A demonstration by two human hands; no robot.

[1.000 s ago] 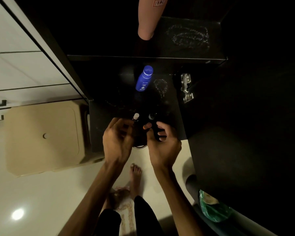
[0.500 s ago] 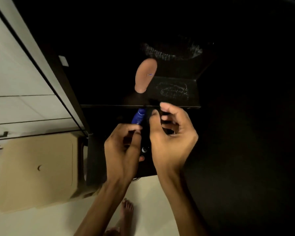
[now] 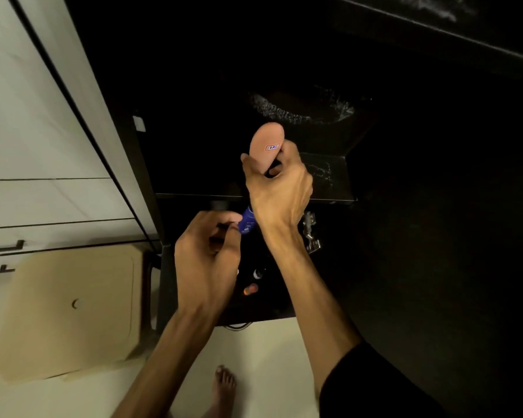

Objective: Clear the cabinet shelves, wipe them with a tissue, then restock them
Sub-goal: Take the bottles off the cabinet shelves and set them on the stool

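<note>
Right hand point(image 3: 277, 188) is raised to the middle shelf point(image 3: 329, 179) of the dark cabinet, thumb and fingers curled round the lower end of a peach-coloured bottle point(image 3: 266, 144); the bottle stands tilted, its rounded end upward, a small red-and-blue label facing the camera. Left hand point(image 3: 207, 260) sits lower and nearer the cabinet's left edge, fingers curled inward at the tips; a dark shape shows between them, but whether it is held cannot be told. Between the two hands, partly hidden by the right wrist, a blue bottle point(image 3: 247, 223) shows on the shelf below, just beside the left fingertips; contact cannot be confirmed. On the lowest visible shelf point(image 3: 272, 309), near the left wrist, stand small dark containers: one with a white cap point(image 3: 257, 273), one with an orange top point(image 3: 250, 288). Pale residue marks the middle shelf surface to the right of the peach-coloured bottle, and a broader pale smear point(image 3: 299, 108) lies on the shelf above. A metal hinge point(image 3: 310, 233) is fixed at the cabinet's right inner side, just beside the right forearm. Left of the cabinet: white panelled fronts point(image 3: 37, 146) with a dark handle point(image 3: 3, 248), and a beige lidded box point(image 3: 73, 309) on the pale floor. A bare foot point(image 3: 224, 387) stands on the floor below the arms
</note>
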